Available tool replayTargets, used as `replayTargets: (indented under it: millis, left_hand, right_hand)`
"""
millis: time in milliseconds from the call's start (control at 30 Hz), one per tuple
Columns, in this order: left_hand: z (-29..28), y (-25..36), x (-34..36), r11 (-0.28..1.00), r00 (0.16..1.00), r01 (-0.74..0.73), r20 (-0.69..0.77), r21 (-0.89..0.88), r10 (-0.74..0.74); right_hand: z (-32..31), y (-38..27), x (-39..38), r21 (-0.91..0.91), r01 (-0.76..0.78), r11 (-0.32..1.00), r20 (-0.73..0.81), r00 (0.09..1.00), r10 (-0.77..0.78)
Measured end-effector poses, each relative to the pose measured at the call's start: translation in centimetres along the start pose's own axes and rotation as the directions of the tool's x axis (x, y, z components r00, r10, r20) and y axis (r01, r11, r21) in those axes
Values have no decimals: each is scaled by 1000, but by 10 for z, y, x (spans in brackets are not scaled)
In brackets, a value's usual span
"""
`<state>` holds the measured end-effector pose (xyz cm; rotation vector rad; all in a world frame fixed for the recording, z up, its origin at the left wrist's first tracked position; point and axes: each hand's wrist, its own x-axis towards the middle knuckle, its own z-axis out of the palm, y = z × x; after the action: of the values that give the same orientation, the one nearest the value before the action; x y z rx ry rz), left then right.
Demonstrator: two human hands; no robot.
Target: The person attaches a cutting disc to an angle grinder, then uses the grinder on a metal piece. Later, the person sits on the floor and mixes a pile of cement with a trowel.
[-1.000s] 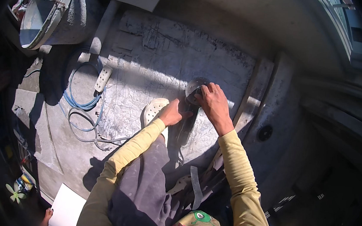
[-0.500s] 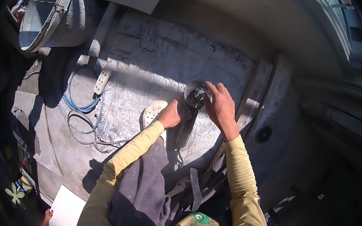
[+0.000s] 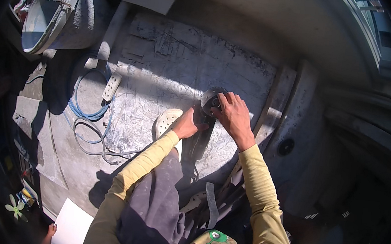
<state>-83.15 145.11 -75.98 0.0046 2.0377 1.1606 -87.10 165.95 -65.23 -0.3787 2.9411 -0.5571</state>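
Observation:
An angle grinder (image 3: 204, 139) stands on the scratched white board with its dark body toward me and its disc (image 3: 207, 93) facing up. My left hand (image 3: 187, 124) is closed around the grinder just below its head, thumb reaching across. Over the disc, my right hand (image 3: 235, 116) curls its fingers onto a dark round flange (image 3: 214, 103) at the hub. The fingers partly hide that flange and the disc's right side. My pale clog (image 3: 166, 119) rests on the board beside my left hand.
A large bucket (image 3: 80, 21) lies at the upper left. Below it are a white power strip (image 3: 111, 87) and coiled blue cable (image 3: 85, 114). Long bars (image 3: 275, 101) edge the right side. At lower left, another person's hand (image 3: 52, 230) touches a white sheet (image 3: 70, 225).
My right hand has shifted slightly and its fingers now curl lower over the hub, where a dark round flange covers the metal fitting seen before. My left hand keeps its hold.

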Motion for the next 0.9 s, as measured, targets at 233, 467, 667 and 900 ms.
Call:
replayTargets:
  millis: [233,467,667,900]
  left_hand:
    - [-7,13,-5,999,1000,0,19,-49,1]
    - [-8,17,-7,994,1000,-29,1,-107,29]
    - [-10,21,-8,995,1000,-23,-7,-100,23]
    - [-7,17,-8,998,1000,5,-20,-62,-6]
  right_hand:
    - [1,1,2,-20,4,1000,62,998,-3]
    - [-3,-3,2,-16,3,1000,42,999,-3]
    - [-16,-6,1,39,-253,967,193,951,241]
    - [-15,-9,2,38,-114,993,-29,993,115]
